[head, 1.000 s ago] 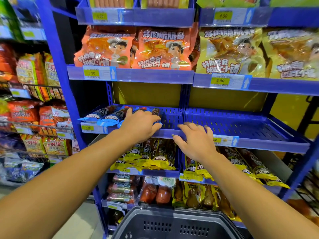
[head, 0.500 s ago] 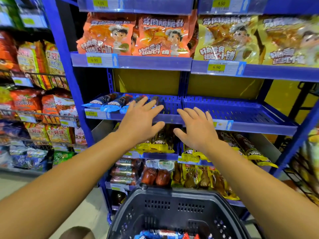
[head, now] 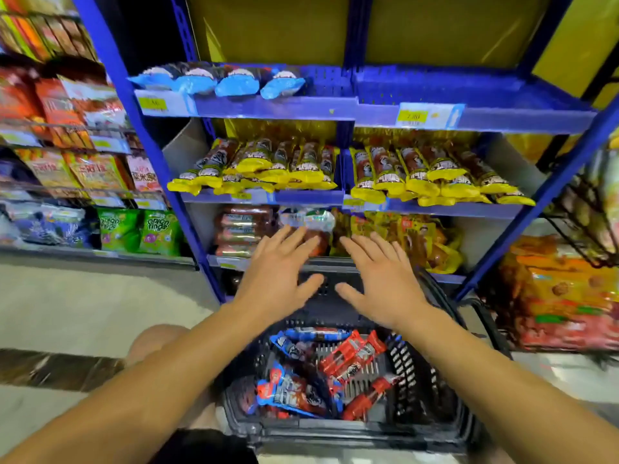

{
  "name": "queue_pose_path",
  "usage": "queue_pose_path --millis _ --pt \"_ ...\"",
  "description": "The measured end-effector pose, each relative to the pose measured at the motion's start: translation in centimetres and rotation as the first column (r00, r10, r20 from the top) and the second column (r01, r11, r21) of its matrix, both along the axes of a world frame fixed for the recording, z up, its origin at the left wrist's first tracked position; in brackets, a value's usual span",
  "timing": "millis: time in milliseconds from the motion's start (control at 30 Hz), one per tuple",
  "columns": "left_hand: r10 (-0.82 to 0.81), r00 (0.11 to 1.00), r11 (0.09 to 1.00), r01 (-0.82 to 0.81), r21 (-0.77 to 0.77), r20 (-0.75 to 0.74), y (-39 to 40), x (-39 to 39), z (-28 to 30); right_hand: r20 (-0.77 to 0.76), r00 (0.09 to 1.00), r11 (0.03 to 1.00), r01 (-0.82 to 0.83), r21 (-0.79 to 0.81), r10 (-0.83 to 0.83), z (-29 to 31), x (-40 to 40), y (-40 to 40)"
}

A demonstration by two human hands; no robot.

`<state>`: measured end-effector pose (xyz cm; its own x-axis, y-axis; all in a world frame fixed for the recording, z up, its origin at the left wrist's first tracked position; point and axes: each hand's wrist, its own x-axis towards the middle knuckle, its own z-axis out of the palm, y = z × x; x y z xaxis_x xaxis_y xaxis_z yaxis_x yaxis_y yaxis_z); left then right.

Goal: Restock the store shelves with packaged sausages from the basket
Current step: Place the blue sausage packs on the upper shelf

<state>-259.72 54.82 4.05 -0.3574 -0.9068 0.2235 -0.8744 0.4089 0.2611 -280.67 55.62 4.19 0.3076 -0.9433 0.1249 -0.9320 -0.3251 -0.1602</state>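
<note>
A dark plastic basket (head: 408,426) stands on the floor in front of the blue shelving. It holds several sausage packs, blue-wrapped ones (head: 288,393) on the left and red-wrapped ones (head: 351,356) on the right. My left hand (head: 274,279) and my right hand (head: 382,283) hover side by side above the basket's far rim, fingers spread, holding nothing. Several blue sausage packs (head: 217,80) lie in a row on the left half of the blue shelf (head: 335,107) above. The right half of that shelf is bare.
Yellow-ended sausage packs (head: 418,175) fill the shelf below, with more packaged meats (head: 422,239) under them. A snack rack (head: 67,155) stands on the left and a wire rack (head: 589,222) on the right. My knee (head: 154,339) shows left of the basket.
Both hands have come off the blue shelf and dropped to just above the basket. My view has tilted down, so the basket's contents show.
</note>
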Motion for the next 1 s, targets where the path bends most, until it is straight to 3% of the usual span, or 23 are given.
queue_pose_path --millis 233,367,467,767,900,1000 --pt "-0.026 0.992 0.966 -0.006 0.258 0.120 1.7 0.0 -10.9 -0.072 0.994 0.966 0.094 0.240 -0.079 -10.0 -3.0 2.9" --pt "-0.001 0.995 0.906 -0.042 0.422 0.100 1.5 0.0 -16.1 -0.117 0.986 0.928 0.149 0.341 -0.115 -15.1 -4.6 2.9" --pt "0.049 0.993 0.914 -0.086 0.396 0.103 1.0 -0.3 -19.2 -0.124 0.985 0.898 0.162 0.408 -0.121 -18.7 -4.8 2.4" --pt "-0.150 0.928 0.842 -0.061 0.536 0.340 -2.4 -1.2 -28.8 -0.151 0.987 0.802 0.126 0.583 -0.045 -28.0 -3.4 -0.4" --pt "-0.185 0.942 0.800 -0.021 0.600 0.281 -5.1 -2.3 -32.3 -0.121 0.992 0.758 0.096 0.645 -0.023 -30.8 -3.7 -0.6" --pt "-0.259 0.913 0.776 0.004 0.630 0.314 -6.2 -2.1 -35.0 -0.100 0.994 0.722 0.099 0.685 -0.041 -32.0 -4.2 -0.2"
